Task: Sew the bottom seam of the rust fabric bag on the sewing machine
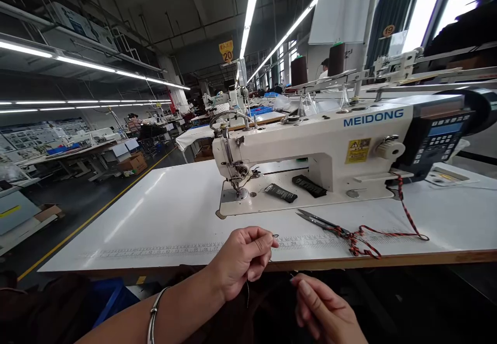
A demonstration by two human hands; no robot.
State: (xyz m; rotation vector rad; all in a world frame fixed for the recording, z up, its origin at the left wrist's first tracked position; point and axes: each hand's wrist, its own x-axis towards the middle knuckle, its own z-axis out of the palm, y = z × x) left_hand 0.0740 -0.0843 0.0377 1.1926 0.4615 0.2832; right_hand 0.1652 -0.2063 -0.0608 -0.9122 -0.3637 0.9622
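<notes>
My left hand point(248, 255), wearing a silver bangle on the wrist, is closed in a pinch on a thin dark cord point(248, 293). A small loop of it shows past the fingertips, and a length hangs below the palm. Lower and to the right, my right hand point(324, 305) pinches what looks like another stretch of the same cord between thumb and forefinger. Both hands are at the front edge of the white table point(155, 214). Thread snips point(322, 221) tied to a red-and-black cord point(361, 245) lie beyond the right hand.
A MEIDONG sewing machine point(279, 142) stands on the table, with two dark printed labels point(281, 193) on its bed. A printed ruler scale point(174, 250) runs along the front edge. At lower left is a blue bin point(112, 300). Other sewing stations fill the room behind.
</notes>
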